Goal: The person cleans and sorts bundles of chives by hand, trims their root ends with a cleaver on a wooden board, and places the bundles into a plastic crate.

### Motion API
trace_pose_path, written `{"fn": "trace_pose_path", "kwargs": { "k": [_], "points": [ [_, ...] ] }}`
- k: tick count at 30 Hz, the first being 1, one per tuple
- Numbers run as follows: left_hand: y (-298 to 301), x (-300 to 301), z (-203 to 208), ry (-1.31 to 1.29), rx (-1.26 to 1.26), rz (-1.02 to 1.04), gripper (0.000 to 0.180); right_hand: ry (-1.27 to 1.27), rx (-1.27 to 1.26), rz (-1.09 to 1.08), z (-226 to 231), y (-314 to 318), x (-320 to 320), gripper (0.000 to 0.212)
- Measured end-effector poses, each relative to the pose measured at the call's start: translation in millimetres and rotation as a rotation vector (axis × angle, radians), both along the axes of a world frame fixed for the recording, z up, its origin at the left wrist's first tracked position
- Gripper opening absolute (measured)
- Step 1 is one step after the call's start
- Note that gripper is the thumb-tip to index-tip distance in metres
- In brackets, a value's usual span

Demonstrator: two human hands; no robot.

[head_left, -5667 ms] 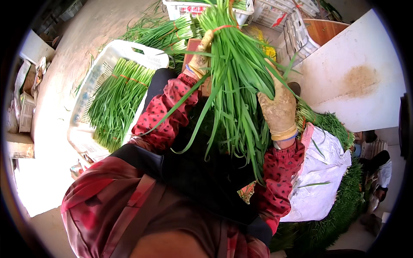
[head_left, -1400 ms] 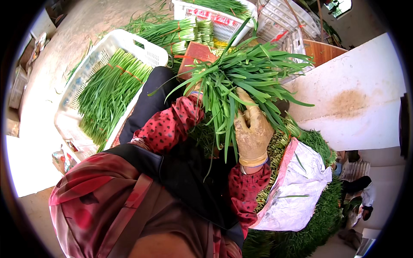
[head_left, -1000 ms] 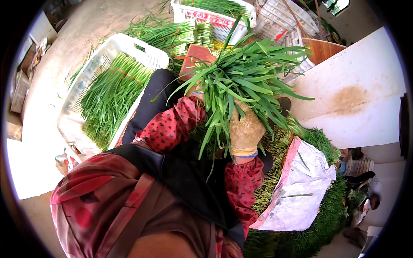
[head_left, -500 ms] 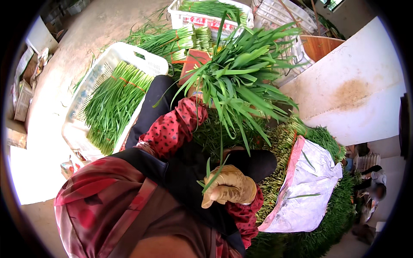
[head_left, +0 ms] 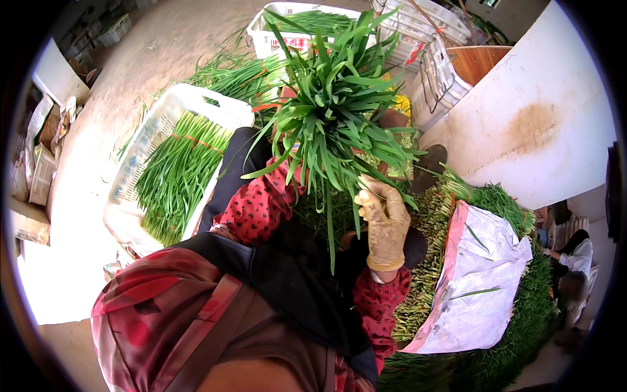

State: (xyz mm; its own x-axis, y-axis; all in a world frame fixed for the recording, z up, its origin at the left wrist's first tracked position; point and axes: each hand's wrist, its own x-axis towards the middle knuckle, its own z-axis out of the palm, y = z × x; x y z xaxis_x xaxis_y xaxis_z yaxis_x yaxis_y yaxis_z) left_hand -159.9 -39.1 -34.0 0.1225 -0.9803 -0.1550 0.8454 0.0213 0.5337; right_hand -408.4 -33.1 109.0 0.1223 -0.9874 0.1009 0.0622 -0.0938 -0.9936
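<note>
A loose bunch of garlic chives (head_left: 326, 121) stands up in front of me, its long flat leaves fanning towards me. My left sleeve runs in under its near side. The left hand is hidden beneath the leaves, apparently closed round the stalks that hold the bunch up. My right hand (head_left: 385, 225), in a dirty tan glove, reaches up to the near right edge of the bunch. Its bent fingers are closed on leaf ends there. One long leaf (head_left: 331, 242) dangles beside that hand.
Left, a white crate (head_left: 117, 196) holds banded chives; another white crate (head_left: 261, 46) stands at the back. Tied bundles (head_left: 241, 78) lie between them. At right, a white sack (head_left: 480, 281) covers stacked chives (head_left: 424, 261), near a pale board (head_left: 522, 130). A person (head_left: 575, 268) is far right.
My right hand has moved up from near my lap to the leaves; the leaf pieces in it are no longer seen. The bunch has swung upright and left, leaf tips towards me.
</note>
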Motion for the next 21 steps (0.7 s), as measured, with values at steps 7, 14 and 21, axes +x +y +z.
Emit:
{"fn": "trace_pose_path", "kwargs": {
  "k": [7, 14, 21],
  "points": [
    [44.0, 18.3, -10.4, -0.047, 0.045, 0.064, 0.038, 0.542, -0.697, -0.249, 13.7, -10.9, 29.1, 0.014],
    [51.2, 15.1, -10.9, -0.052, 0.044, 0.047, 0.038, 0.726, -0.753, -0.220, -39.4, -45.9, 32.6, 0.011],
    [38.2, 23.7, -9.2, -0.057, 0.020, 0.068, 0.038, 0.043, -0.005, 1.059, -0.8, 24.5, 18.3, 0.017]
  ]
}}
